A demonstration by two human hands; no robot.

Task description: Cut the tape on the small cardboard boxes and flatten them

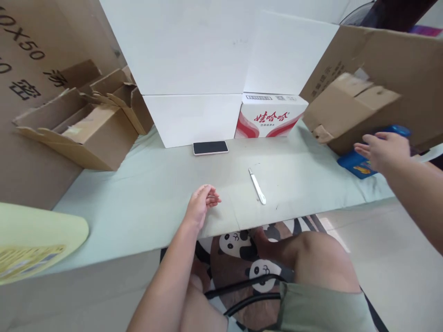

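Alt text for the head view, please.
A person's right hand is over a blue container at right, contact unclear; the left hand, loosely curled and empty, is near the front of the table. Between them lies a white scalpel-like tool, with a smartphone farther back before a white panel.

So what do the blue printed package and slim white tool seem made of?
Blue printed package: probably smooth plastic, going by its even, saturated surface; blur leaves it open. Slim white tool: likely plastic, smooth and opaque; its narrow greyish tip may be metal.

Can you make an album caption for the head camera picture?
Right hand by a blue object, left hand near a white tool.
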